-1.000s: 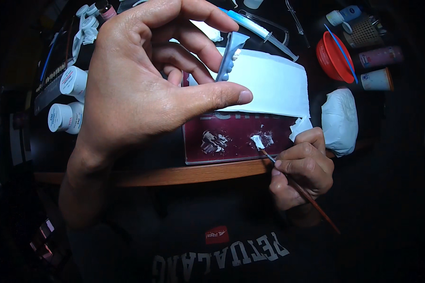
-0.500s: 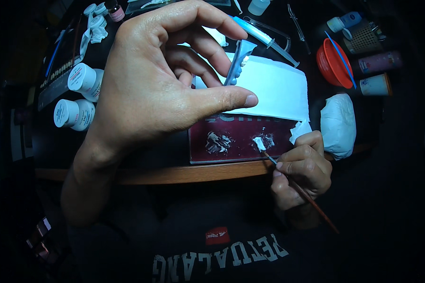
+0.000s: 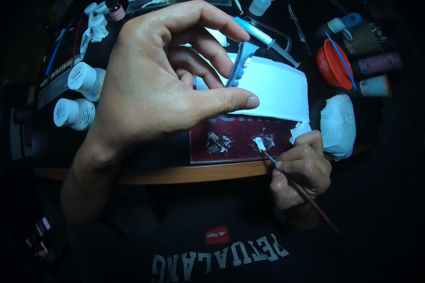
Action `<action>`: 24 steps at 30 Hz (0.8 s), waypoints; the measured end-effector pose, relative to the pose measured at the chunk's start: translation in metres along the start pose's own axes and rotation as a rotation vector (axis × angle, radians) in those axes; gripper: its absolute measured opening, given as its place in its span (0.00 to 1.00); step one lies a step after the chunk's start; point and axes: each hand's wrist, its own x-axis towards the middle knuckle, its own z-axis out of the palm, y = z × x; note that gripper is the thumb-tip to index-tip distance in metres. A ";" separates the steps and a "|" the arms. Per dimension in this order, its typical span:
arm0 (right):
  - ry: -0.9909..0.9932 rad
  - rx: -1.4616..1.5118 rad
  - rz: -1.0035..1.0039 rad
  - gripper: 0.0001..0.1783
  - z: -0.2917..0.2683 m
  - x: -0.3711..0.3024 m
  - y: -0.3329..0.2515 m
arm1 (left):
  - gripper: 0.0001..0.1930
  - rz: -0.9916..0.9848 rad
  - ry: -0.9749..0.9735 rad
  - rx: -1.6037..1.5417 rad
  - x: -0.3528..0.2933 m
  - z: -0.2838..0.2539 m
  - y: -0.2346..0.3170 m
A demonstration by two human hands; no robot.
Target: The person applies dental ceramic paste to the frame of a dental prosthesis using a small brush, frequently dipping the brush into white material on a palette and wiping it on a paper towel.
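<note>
My left hand (image 3: 148,89) is raised over the table, its thumb and fingers closed round a small blue-grey dental model (image 3: 241,63). A white tooth shows on the model's right side, above rounded blue-grey bumps. Lower right, my right hand (image 3: 306,170) pinches a thin brush (image 3: 311,200) with a reddish-brown handle. The brush tip touches a mound of white paste (image 3: 259,143) on a dark red slab (image 3: 198,125). To the left on the same slab lies a thinner, scraped white smear (image 3: 218,142).
White folded paper (image 3: 278,89) covers the slab's far part. Two white jars (image 3: 81,78) stand left. Beyond lies a blue syringe (image 3: 269,41). At right are a red bowl (image 3: 333,61) with a blue stick, a paper cup (image 3: 375,86) and a white wrapped bundle (image 3: 338,125). The wooden table edge (image 3: 174,174) runs in front.
My left hand and the dental model have shifted very slightly right and down. The right hand and brush stay almost still, the tip still at the paste.
</note>
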 end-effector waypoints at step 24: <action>0.390 0.380 -0.016 0.09 0.025 0.056 -0.007 | 0.31 -0.023 0.054 -0.186 -0.007 0.015 0.006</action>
